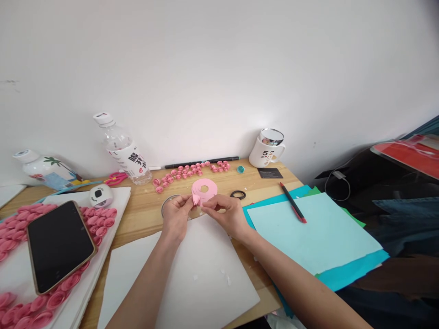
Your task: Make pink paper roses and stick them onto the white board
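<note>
Between the fingertips of both hands is a small pink rolled paper flower (196, 199), partly hidden by the fingers. My left hand (176, 215) pinches it from the left, and my right hand (226, 214) has thumb and finger closed at its lower right side. Just beyond the fingers lie flat pink paper rings (209, 186) with a hole in the middle. A round ring-shaped object (165, 205) shows partly behind my left hand. Under my wrists, white sheets (206, 265) carry a few small white scraps.
Several pink rolled flowers (185, 172) stand near the wall beside a black pen (202, 162). A bottle (128, 155), a white mug (265, 151) and a black ring (238, 194) surround the work. Left is a phone (61, 246) on a flower-covered board; right, blue paper (318, 233) under a red-black pen (292, 202).
</note>
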Motion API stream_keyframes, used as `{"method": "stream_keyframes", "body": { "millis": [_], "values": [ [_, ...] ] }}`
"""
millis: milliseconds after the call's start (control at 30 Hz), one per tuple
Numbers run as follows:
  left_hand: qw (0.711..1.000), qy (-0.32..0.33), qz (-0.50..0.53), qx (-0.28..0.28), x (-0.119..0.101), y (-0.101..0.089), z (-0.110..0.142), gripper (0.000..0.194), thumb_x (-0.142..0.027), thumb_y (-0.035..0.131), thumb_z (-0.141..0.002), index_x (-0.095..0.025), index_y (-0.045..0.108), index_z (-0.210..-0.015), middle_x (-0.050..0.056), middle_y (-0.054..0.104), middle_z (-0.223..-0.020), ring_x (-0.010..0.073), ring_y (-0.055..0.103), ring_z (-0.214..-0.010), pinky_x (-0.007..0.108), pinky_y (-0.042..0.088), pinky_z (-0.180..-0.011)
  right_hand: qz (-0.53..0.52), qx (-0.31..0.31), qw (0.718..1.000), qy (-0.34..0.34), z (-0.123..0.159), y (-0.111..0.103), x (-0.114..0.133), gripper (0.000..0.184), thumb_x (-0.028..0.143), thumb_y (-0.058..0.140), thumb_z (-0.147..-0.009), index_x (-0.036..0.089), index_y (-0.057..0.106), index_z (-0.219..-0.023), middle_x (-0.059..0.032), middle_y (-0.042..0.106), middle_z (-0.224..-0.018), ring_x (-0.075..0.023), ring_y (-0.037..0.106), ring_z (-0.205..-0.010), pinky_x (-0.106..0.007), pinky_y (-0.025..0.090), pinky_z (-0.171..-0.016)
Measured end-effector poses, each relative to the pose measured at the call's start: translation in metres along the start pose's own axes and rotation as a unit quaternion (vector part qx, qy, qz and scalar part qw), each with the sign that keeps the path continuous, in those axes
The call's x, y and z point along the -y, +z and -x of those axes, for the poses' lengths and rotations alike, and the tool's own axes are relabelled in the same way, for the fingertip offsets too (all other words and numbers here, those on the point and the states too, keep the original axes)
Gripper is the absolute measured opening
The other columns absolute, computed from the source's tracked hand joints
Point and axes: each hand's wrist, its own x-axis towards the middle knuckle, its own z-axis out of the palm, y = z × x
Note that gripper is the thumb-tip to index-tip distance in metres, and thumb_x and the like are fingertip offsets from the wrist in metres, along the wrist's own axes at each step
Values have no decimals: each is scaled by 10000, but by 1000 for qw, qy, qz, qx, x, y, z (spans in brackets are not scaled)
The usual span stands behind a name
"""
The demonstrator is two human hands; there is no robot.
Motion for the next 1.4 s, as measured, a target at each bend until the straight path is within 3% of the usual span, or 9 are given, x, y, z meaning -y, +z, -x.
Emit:
{"method": "stream_keyframes", "body": {
  "millis": [133,200,267,333,433,533,967,1167,1400],
  "values": [
    [997,-15,48,-63,-3,-4,-4,284,-288,814,-454,-118,672,-632,41,664,-651,119,590,-651,248,458,-649,-134,187,972,50,-2,-13,15,217,374,669,-732,167,656,-667,-19,652,-642,-122,598,-571,-238,487,-517],
    [997,-1,27,-68,-6,-5,-3,272,-300,790,-505,-117,667,-666,46,672,-664,115,591,-638,249,459,-646,-195,380,904,30,-4,-22,22,273,412,610,-778,161,681,-699,-57,694,-763,-155,655,-681,-265,530,-585],
    [998,24,-40,-52,-7,-3,0,245,-314,742,-586,-120,657,-710,52,676,-662,108,575,-576,251,458,-613,-216,491,843,30,-5,-28,26,292,414,582,-800,157,696,-723,-83,707,-875,-175,672,-767,-294,549,-663],
    [991,56,-118,-27,-7,0,4,209,-319,688,-652,-129,637,-723,55,676,-649,110,559,-519,246,446,-561,-213,442,868,76,-6,-28,24,251,391,628,-768,155,688,-709,-67,708,-806,-159,665,-722,-289,548,-669],
    [977,115,-181,-3,-5,4,9,136,-286,645,-684,-153,613,-680,46,674,-646,128,575,-534,242,442,-554,-196,174,953,152,-9,-20,16,238,377,725,-665,160,628,-653,4,634,-627,-106,596,-568,-242,531,-566],
    [959,169,-227,1,-1,6,10,70,-229,639,-675,-173,630,-633,26,666,-639,139,592,-600,240,440,-615,-188,25,967,171,-11,-13,7,304,359,788,-569,167,590,-695,21,606,-668,-102,584,-583,-237,533,-544],
    [984,87,-143,59,-7,7,11,168,-313,714,-640,-176,717,-738,30,689,-684,132,579,-513,256,462,-564,-216,10,962,168,-10,-9,3,224,334,742,-643,169,624,-737,-21,663,-721,-152,654,-694,-314,553,-715],
    [990,65,-114,48,-4,5,8,184,-344,725,-633,-175,731,-708,32,678,-609,124,565,-506,233,434,-516,-67,-37,997,0,-6,-5,-3,80,275,677,-718,195,673,-731,-54,607,-845,-160,616,-784,-295,563,-655],
    [991,59,-110,45,-3,5,7,151,-321,731,-627,-174,727,-661,22,656,-585,115,561,-501,228,429,-516,73,-39,990,-114,-4,-4,-7,110,195,571,-794,213,680,-799,-55,575,-903,-134,603,-755,-255,549,-583]
  ]
}}
